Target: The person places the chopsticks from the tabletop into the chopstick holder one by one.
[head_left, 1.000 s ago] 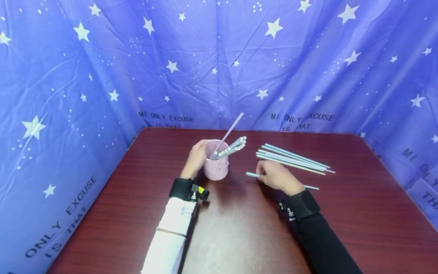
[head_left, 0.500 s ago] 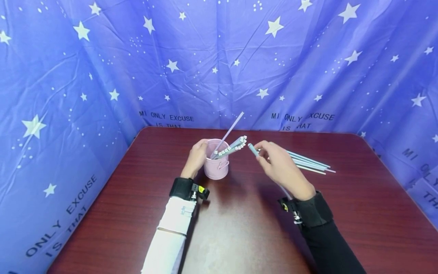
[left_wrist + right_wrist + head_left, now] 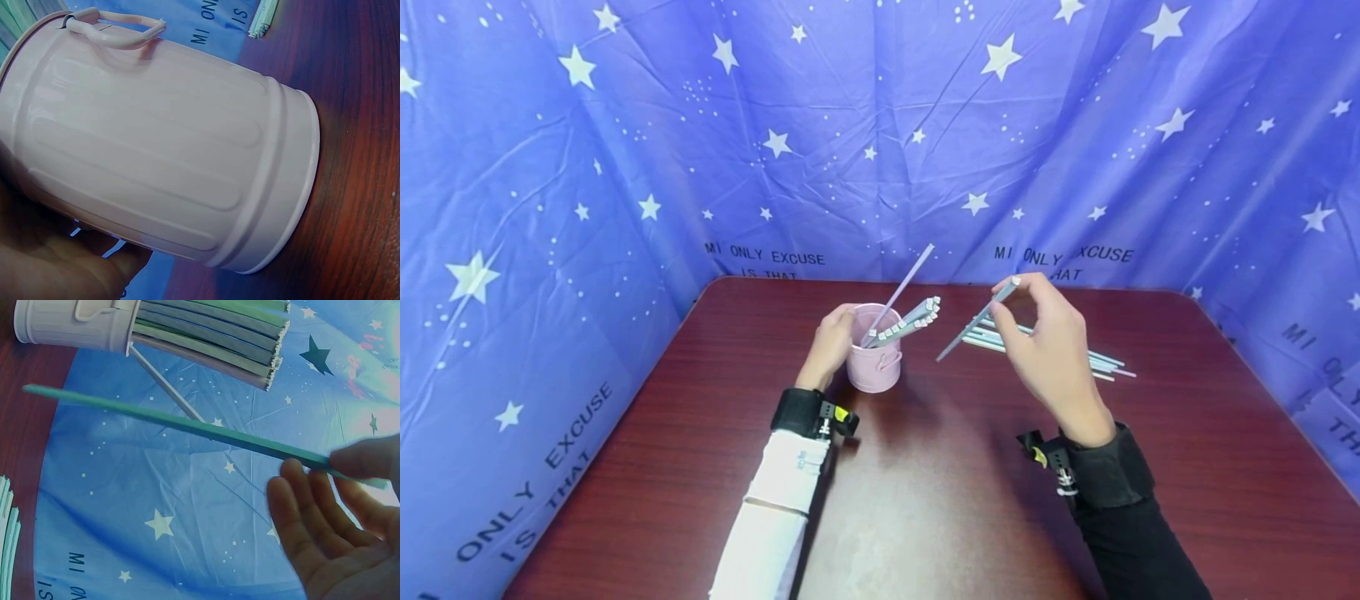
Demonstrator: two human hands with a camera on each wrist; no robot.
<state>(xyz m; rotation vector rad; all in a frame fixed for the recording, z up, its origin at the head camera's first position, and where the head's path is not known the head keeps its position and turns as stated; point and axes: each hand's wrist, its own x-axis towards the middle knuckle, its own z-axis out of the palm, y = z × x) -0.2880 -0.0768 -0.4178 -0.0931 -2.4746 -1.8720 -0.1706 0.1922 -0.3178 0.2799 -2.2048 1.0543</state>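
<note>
My left hand point(image 3: 830, 346) grips the left side and rim of a small pink metal pail point(image 3: 874, 375), which stands upright on the table. Curving round the pail's side, its fingers point(image 3: 122, 259) show at the lower left of the left wrist view. My right hand point(image 3: 1051, 354) is raised at the right, pinching one thin blue-green stick point(image 3: 206, 430) near its upper end between thumb and fingers. That stick slants down to the left, its lower end pointing toward the pail. Several similar sticks point(image 3: 215, 334) lean out of the pail, with one pale purple stick point(image 3: 906, 283) apart from them.
Behind the right hand, several loose sticks point(image 3: 1108, 364) lie on the dark red table point(image 3: 700, 500), partly hidden by that hand. A blue star-patterned cloth point(image 3: 880, 150) hangs round the table's back and sides.
My right hand has lifted the stick off the table, moved up and turned it from lying flat to a slant with its lower end toward the left. The left hand and pail stay put.
</note>
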